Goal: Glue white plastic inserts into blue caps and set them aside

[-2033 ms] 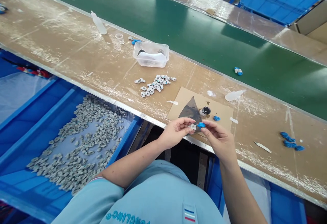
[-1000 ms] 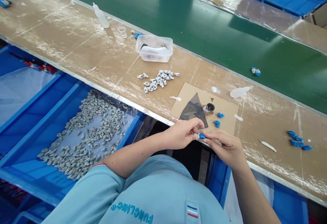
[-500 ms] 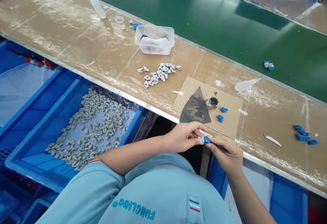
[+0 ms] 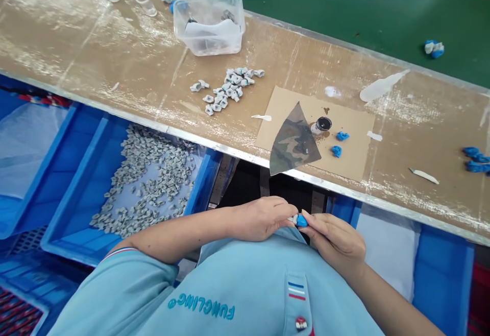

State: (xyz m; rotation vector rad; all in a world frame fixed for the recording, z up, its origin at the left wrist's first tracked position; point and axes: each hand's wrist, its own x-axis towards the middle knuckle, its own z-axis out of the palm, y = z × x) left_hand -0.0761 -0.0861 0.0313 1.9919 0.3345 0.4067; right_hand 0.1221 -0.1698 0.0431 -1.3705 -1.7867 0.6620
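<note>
My left hand (image 4: 266, 218) and my right hand (image 4: 337, 239) meet close in front of the light blue shirt, fingertips nearly touching. Between them is a small blue plastic piece (image 4: 302, 220), pinched by the right thumb and fingers. A small light grey piece (image 4: 294, 219) sits against its left side, in my left fingertips; most of it is hidden. Beyond the hands, a camouflage-patterned cloth (image 4: 294, 144) hangs slightly over the table edge from a cardboard sheet (image 4: 356, 160). Also on the cardboard are a small pot of dark liquid (image 4: 322, 124) and two blue pieces (image 4: 336, 151).
Many grey pieces fill a blue crate (image 4: 69, 229) below the table at left. Loose grey-white pieces (image 4: 229, 90) lie on the table near a clear plastic tub (image 4: 210, 45). A squeeze bottle (image 4: 383, 87) lies at right, near a white sliver (image 4: 424, 175). A green surface (image 4: 325, 9) runs behind.
Both hands have drawn back from the table edge towards the shirt, still holding the blue and grey pieces together. The camera view has shifted, and the table appears higher.
</note>
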